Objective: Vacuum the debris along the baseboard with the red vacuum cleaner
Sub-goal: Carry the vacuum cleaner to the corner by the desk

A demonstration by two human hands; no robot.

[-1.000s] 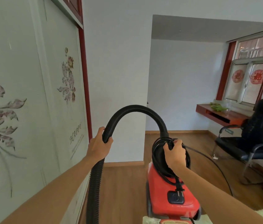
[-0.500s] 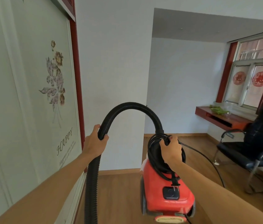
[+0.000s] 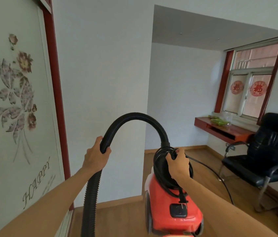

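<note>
Sliding door panel (image 3: pixel 15 117), far left: pale, printed with flowers and the word "HAPPY", edged by a dark red frame.

White wall (image 3: pixel 104 82), centre: ends at a corner, past which a further part of the room opens to the right.

Wooden floor (image 3: pixel 126 219): runs through both areas.

Black office chair (image 3: pixel 268 151), right: stands near the window (image 3: pixel 251 86), which carries two round red paper cuttings.

Red wooden bench (image 3: pixel 223 132): fixed below the window, with green items on top.

Red vacuum cleaner (image 3: pixel 174 211): low and centre-right, directly in front of the person. Contact with the floor cannot be confirmed.

Black ribbed hose (image 3: pixel 134 117): rises from the vacuum's top, arches leftward and drops out of view at the bottom edge.

Baseboard (image 3: pixel 117 202): a wooden strip along the foot of the white wall, just left of the vacuum.

Left hand (image 3: pixel 95 158): fingers wrapped round the hose on the left of its arch.

Right hand (image 3: pixel 178 165): fingers curled over the black cord (image 3: pixel 158 161) coiled at the vacuum's top. One strand trails right across the floor.

Plug (image 3: pixel 182 200): hangs against the red casing.
</note>
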